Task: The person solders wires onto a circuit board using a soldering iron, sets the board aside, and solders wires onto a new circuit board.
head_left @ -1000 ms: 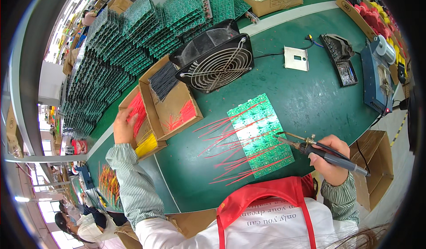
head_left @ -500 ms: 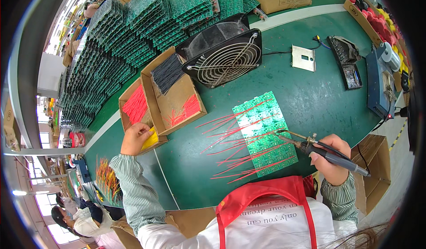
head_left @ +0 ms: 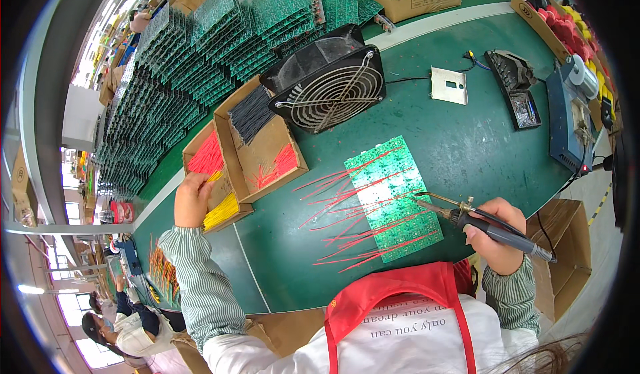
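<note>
My left hand (head_left: pixel 191 204) is at the left side of the cardboard box, thumb and fingers pinched together on yellow wire (head_left: pixel 215 176). More yellow wires (head_left: pixel 222 213) lie in the compartment beside it, below a bundle of red wires (head_left: pixel 205 155). My right hand (head_left: pixel 499 234) grips a soldering iron (head_left: pixel 497 233) with a thin curved metal tube alongside. Its tip hovers over or touches the right part of a green circuit board panel (head_left: pixel 400 217); I cannot tell which. Several red wires (head_left: pixel 333 211) cross the panel and stick out to its left.
Behind the cardboard box (head_left: pixel 267 186) stands a black fan (head_left: pixel 330 84). Stacked circuit boards (head_left: pixel 167 94) fill the far left. A soldering station (head_left: pixel 567 121), an iron stand (head_left: pixel 517 91) and a metal plate (head_left: pixel 449 85) are at the right. A co-worker (head_left: pixel 133 324) sits at lower left.
My left hand has moved up and slightly left along the box, uncovering more yellow wires. The right hand keeps the iron at nearly the same spot. The view has shifted slightly.
</note>
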